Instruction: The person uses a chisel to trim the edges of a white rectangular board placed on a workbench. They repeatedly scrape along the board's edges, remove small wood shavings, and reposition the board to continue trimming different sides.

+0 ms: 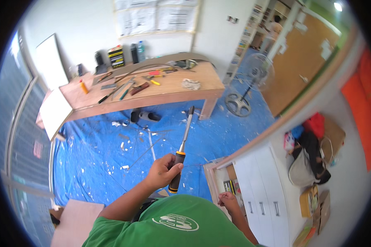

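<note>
My left hand (164, 171) is closed around the black and orange handle of a long screwdriver (186, 133). Its metal shaft points up and away, and the dark tip shows in front of the workbench's near edge. Lower and to the right, my right hand (228, 200) is held beside my body with its fingers curled together. Whether anything is inside those fingers is hidden. Closest to that hand is an open cabinet compartment (219, 175) with boxes in it.
A wooden workbench (169, 88) holds several hand tools, a rag (191, 84) and an orange bottle (83, 87). Blue sheeting (95, 164) with scattered scraps covers the floor. Sandals (149, 116) lie under the bench. A fan (243, 101) and white drawers (261, 193) are right; another person (272, 33) stands beyond.
</note>
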`<action>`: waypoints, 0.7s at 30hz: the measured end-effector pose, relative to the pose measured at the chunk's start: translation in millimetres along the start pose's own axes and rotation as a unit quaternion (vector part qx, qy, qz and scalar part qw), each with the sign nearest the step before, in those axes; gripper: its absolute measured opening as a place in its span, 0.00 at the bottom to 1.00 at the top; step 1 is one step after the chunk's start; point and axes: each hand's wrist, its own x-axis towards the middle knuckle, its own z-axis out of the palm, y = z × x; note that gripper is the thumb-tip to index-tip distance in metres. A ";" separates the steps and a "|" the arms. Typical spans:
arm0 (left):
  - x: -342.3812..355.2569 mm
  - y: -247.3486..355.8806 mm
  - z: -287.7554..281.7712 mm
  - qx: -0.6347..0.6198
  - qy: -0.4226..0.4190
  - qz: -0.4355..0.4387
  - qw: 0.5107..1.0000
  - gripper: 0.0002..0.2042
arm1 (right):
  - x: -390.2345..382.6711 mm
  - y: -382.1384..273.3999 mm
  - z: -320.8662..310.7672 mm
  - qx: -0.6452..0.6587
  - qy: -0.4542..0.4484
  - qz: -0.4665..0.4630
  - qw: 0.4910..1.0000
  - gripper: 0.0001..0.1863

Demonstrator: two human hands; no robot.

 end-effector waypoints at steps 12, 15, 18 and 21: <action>-58.6 -54.4 -201.9 0.198 0.126 -0.017 0.972 0.18 | 11.7 -246.3 288.6 -0.081 -0.233 -0.193 0.950 0.21; -65.4 -48.1 -233.4 0.230 0.182 0.028 0.956 0.18 | -3.2 -319.1 365.8 -0.021 -0.311 -0.271 0.911 0.31; -71.2 -48.6 -258.6 0.227 0.246 0.070 0.940 0.20 | -7.1 -374.9 426.7 0.092 -0.341 -0.289 0.890 0.38; -85.3 -44.6 -282.6 0.251 0.283 0.103 0.920 0.21 | -10.0 -417.9 472.7 0.167 -0.378 -0.276 0.868 0.38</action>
